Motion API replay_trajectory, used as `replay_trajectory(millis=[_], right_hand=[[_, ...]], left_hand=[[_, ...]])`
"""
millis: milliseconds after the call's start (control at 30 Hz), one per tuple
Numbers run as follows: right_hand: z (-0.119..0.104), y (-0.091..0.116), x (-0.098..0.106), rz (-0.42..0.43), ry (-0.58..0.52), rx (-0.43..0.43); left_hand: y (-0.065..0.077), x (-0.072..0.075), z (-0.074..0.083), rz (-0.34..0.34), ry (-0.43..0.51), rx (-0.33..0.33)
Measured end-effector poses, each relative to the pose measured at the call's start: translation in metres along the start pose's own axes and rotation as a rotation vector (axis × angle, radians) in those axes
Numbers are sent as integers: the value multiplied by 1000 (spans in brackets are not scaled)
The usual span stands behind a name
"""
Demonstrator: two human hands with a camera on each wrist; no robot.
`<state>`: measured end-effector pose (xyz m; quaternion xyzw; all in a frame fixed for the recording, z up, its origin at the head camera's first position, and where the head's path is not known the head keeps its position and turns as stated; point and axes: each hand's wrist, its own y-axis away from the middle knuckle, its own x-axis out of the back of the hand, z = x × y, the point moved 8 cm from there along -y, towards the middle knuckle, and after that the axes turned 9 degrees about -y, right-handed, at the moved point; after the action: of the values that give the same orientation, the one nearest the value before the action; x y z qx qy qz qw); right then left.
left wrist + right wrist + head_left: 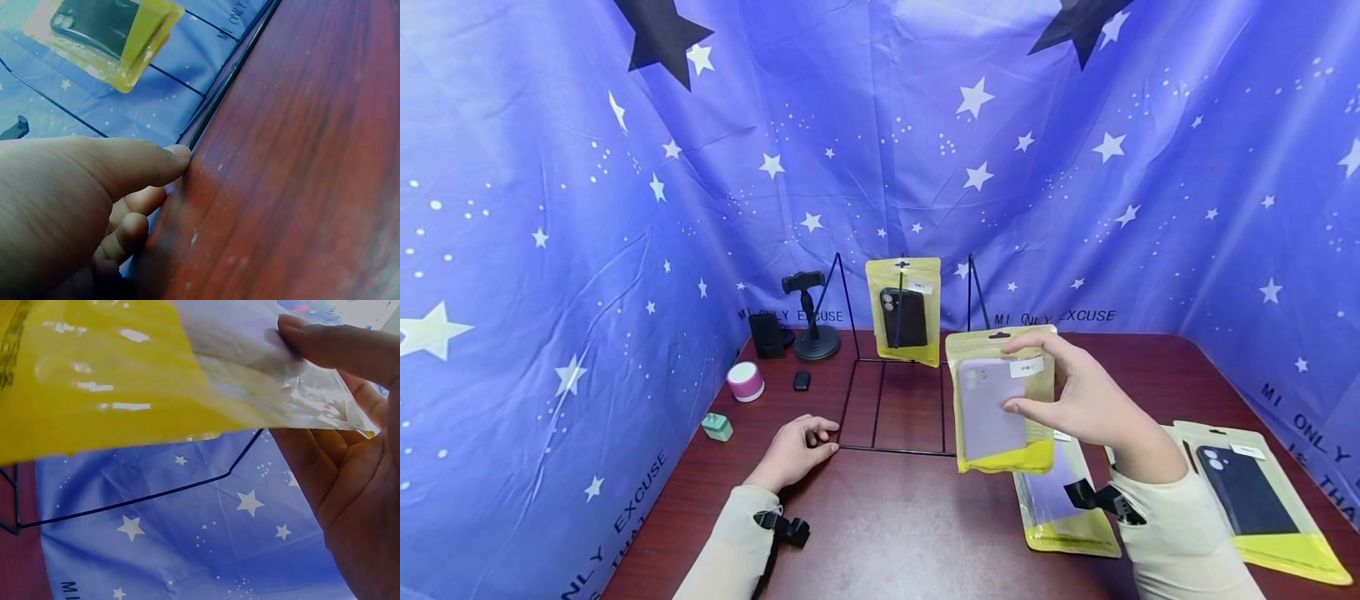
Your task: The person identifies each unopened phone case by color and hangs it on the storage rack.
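My right hand (1093, 400) grips a yellow zip bag with a lavender phone case (992, 408) by its right side, thumb on the front. The bag hangs upright in front of the right part of a black wire display rack (898, 451). In the right wrist view, the thumb presses the bag's clear film (312, 394). My left hand (797, 450) pinches the rack's front left corner; in the left wrist view the thumb (169, 156) lies at the end of the rod. A bagged black phone case (904, 317) hangs on the rack's middle hook.
Another bagged lavender case (1063, 508) lies below the right hand, partly covered. Farther right lies a bagged dark case (1247, 492). On the left stand a phone holder (816, 342), a black stand (767, 335), a pink-and-white round item (746, 382), a small black item (802, 381) and a green block (717, 427).
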<state>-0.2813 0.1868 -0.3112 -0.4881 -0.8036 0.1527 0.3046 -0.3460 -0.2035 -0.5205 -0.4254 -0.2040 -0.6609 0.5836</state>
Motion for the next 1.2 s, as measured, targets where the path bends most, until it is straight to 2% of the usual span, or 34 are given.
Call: replay_trajectory(millis=[200, 433, 567, 1033, 1200], right_hand=[[5, 0, -2, -40, 18, -3], [3, 0, 2, -59, 139, 26], [3, 0, 2, -81, 153, 30], [14, -2, 13, 10, 246, 39], [15, -4, 12, 50, 215, 56]], left_hand=[[0, -1, 0, -4, 6, 0], [0, 0, 0, -2, 16, 4], [-1, 0, -1, -3, 14, 12], [0, 1, 2, -15, 15, 24], [0, 1, 1, -11, 14, 21]])
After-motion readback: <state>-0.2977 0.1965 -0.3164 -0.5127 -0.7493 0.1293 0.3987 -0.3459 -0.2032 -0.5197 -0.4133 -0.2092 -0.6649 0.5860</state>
